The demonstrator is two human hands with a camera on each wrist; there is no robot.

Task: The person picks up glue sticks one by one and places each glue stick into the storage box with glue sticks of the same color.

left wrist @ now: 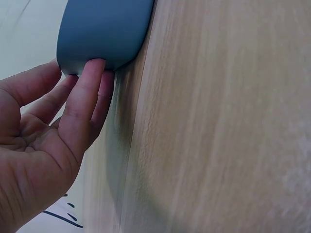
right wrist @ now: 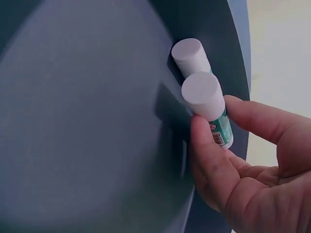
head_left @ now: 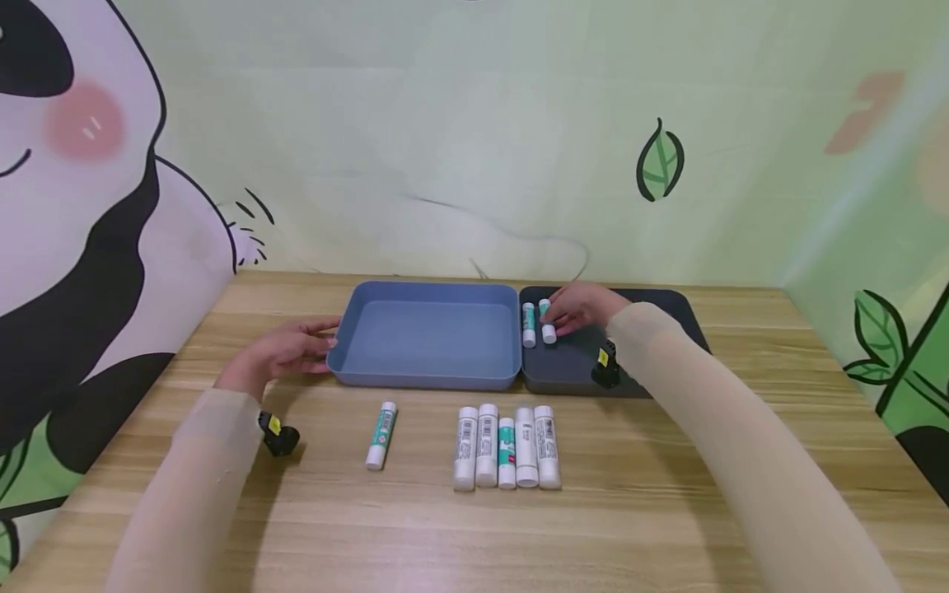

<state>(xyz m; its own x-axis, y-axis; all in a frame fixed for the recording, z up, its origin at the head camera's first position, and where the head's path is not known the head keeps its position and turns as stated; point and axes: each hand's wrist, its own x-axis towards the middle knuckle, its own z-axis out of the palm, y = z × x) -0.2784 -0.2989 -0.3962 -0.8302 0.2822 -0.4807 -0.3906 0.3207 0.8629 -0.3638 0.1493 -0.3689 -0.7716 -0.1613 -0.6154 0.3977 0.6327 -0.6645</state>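
One glue stick (head_left: 549, 333) was pinched narrowly by the right hand (head_left: 582, 305) at the black tray's (head_left: 563, 366) nine o'clock side — its long axis was turned nearly twelve to six, with another stick (head_left: 529, 325) just beside, at nine o'clock. By the left hand (head_left: 291, 347), farther off, the blue tray (head_left: 423, 342) was only touched — fingers nearly straight.

Long cream sleeves (head_left: 722, 428) end in cuffs (head_left: 643, 326) beside small black wrist cameras (head_left: 282, 441) marked with yellow patches (head_left: 603, 359).

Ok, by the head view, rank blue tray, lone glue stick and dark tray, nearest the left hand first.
1. Blue tray, touching the left hand.
2. Lone glue stick, in front of that tray.
3. Dark tray, to the blue tray's right.
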